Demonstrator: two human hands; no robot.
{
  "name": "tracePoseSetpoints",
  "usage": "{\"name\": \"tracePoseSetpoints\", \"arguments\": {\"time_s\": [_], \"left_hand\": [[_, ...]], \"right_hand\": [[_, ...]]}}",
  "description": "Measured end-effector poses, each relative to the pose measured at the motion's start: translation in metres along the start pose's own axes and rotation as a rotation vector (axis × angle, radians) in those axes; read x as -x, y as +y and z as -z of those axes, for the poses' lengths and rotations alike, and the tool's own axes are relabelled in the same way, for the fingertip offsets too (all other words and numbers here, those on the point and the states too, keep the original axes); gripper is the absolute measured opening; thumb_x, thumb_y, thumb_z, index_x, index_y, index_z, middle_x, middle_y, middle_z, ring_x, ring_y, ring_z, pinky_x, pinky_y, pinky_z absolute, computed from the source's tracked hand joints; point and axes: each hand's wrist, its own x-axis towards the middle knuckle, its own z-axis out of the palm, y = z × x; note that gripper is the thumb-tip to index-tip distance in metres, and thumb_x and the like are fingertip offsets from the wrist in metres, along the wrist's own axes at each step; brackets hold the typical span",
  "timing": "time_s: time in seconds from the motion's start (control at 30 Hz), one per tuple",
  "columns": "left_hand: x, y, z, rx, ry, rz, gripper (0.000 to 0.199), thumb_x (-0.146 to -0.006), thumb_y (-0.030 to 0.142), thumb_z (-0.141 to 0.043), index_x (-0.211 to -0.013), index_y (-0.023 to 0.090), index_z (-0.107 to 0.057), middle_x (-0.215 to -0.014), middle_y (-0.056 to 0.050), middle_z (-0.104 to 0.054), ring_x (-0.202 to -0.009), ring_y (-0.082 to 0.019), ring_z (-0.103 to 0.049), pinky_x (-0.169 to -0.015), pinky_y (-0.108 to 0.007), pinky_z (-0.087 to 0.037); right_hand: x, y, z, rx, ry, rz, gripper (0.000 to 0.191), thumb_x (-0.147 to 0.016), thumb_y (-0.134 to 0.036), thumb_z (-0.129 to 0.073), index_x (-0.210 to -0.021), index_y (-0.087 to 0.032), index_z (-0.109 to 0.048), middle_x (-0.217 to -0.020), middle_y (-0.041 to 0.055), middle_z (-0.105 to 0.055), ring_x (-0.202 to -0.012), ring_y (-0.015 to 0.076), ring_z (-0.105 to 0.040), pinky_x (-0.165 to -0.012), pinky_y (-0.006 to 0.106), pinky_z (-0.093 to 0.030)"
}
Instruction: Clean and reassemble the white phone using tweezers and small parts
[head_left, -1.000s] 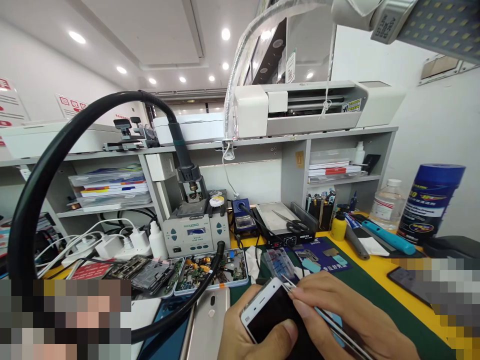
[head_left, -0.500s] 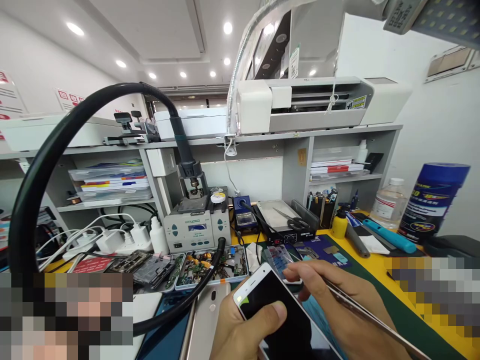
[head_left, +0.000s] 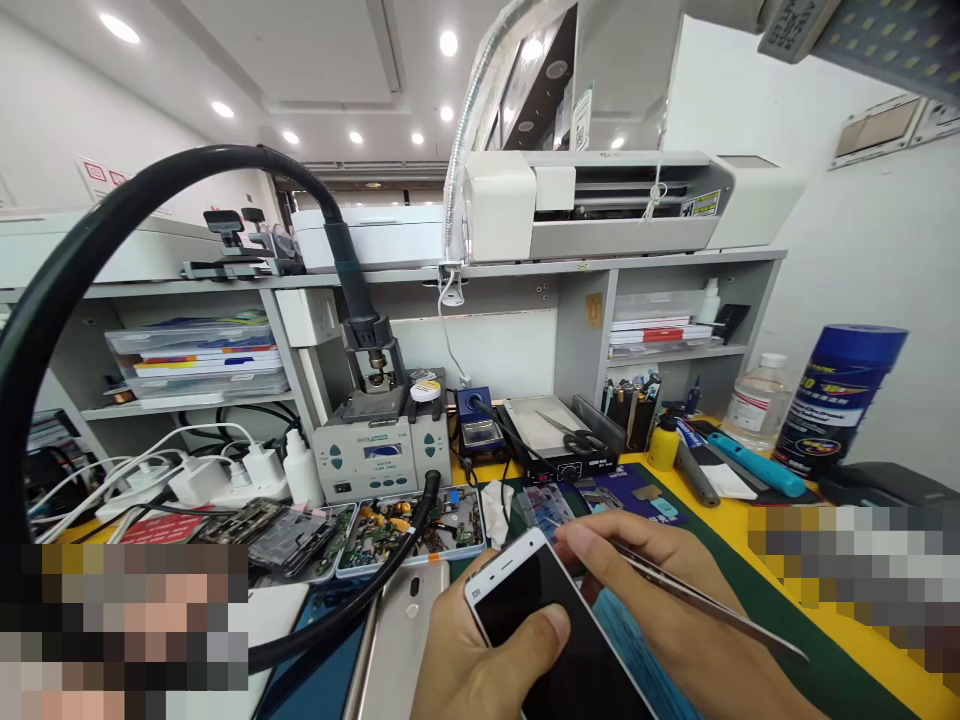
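A white-framed phone [head_left: 592,665] with a dark screen is gripped by my left hand [head_left: 491,650], whose thumb lies across the glass. Beside its upper right edge, my right hand [head_left: 652,590] is closed around thin metal tweezers [head_left: 705,603]; their rear end sticks out over the back of the hand, and the fingertips are pinched near the phone's edge. Something blue [head_left: 626,635] shows beneath, between the two hands. A gold phone [head_left: 401,635] lies left of my left hand.
Behind stand a rework station [head_left: 382,460], a tray of small parts [head_left: 416,530], scissors [head_left: 574,432] and a blue spray can [head_left: 840,400]. A black hose [head_left: 360,605] arches down at the left. The lower corners are pixelated.
The view has shifted slightly, so the background sits further left and a little higher. The light patch on the phone's top left corner is gone and a logo shows there. Both hands keep their holds.
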Motion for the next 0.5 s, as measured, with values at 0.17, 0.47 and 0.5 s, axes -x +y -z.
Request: {"name": "tracePoseSetpoints", "arguments": {"time_s": [0.17,0.47,0.5], "left_hand": [[-0.0026,-0.0034,0.0036,-0.036,-0.033,-0.029,0.047,-0.067,0.031,-0.079,-0.11,0.015,-0.072,-0.088,-0.011,-0.073,-0.081,-0.027,-0.066,-0.08,-0.038,-0.048],[-0.0005,0.0018,0.0021,-0.2,-0.039,0.016,0.048,-0.067,0.036,-0.078,-0.109,0.014,-0.071,-0.085,-0.009,-0.072,-0.084,-0.029,-0.065,-0.083,-0.039,-0.048],[-0.0004,0.0018,0.002,-0.234,-0.039,0.021,0.047,-0.067,0.037,-0.077,-0.107,0.014,-0.071,-0.082,-0.009,-0.071,-0.083,-0.029,-0.065,-0.079,-0.037,-0.048]], "right_hand": [[-0.0036,0.0002,0.001,-0.024,0.008,0.004,0.031,-0.09,-0.051,-0.06,-0.088,-0.022,-0.072,-0.077,-0.0008,-0.07,-0.073,0.0138,-0.063,-0.066,0.02,-0.05],[-0.0067,-0.001,-0.0006,0.015,0.022,-0.019,0.031,-0.088,-0.051,-0.062,-0.084,-0.022,-0.071,-0.075,-0.0011,-0.069,-0.072,0.0139,-0.062,-0.062,0.02,-0.049],[-0.0069,-0.0008,-0.0009,0.012,0.007,-0.016,0.029,-0.087,-0.05,-0.064,-0.084,-0.022,-0.071,-0.074,-0.0014,-0.068,-0.071,0.0137,-0.062,-0.062,0.02,-0.048]]}}
